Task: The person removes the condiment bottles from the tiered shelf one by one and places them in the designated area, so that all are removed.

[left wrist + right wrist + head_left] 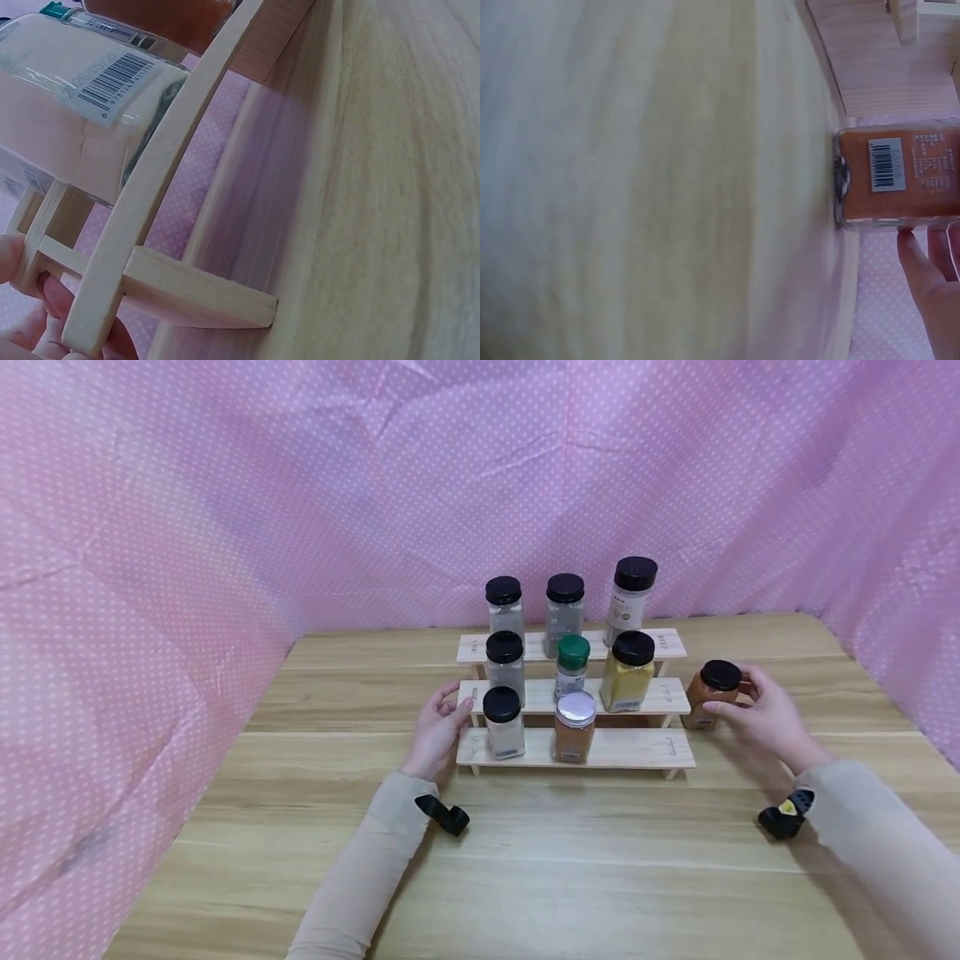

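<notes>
Right hand [768,714]: thumb and fingers clamped on a black-lidded jar of orange-brown powder [702,700], located just right of the three-tier wooden rack [637,747]. Left hand [437,731]: fingers curled on the rack's left end. Bottom tier holds a white-powder jar [505,731] and a silver-lidded jar [574,735]; middle tier includes a green-capped bottle [573,656] and yellow-powder jar [627,683].

Left hand [437,727] grips, its fingers [56,298] curled on the far side of the thumb; sleeved left forearm [356,877] slants nearward and leftward from that grip. Right hand [772,717] pinches, thumb [916,259] on the near side, fingers bent round the far side; bare wrist, then sleeved right forearm [888,843], angles nearward and rightward from the grip.
</notes>
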Motion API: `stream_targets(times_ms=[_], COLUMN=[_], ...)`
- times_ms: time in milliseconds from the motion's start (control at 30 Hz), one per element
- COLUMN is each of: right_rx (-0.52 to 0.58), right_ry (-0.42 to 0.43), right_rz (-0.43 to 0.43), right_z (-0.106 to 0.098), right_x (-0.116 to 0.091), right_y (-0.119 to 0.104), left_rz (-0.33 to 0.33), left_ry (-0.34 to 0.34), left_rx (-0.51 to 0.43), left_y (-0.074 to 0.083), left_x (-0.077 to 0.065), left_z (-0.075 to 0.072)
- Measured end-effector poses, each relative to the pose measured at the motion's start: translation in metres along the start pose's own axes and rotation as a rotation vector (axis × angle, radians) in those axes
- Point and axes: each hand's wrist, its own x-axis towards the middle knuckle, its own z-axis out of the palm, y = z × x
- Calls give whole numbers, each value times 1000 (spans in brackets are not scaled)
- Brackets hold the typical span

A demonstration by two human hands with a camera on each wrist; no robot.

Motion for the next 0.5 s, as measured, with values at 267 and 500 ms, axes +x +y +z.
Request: stream_targets(times_ms=[267,500], right_rx=[-1,53], right_ry=[-15,-46], right_rz=[0,18], right_z=[0,-11], right_x=[-1,-3], right_y=[2,2], left_rz=[6,39], left_ry=[8,10], left_rx=[27,36], left_y=[-1,-3], left_x=[0,0], left_z=[-1,-1])
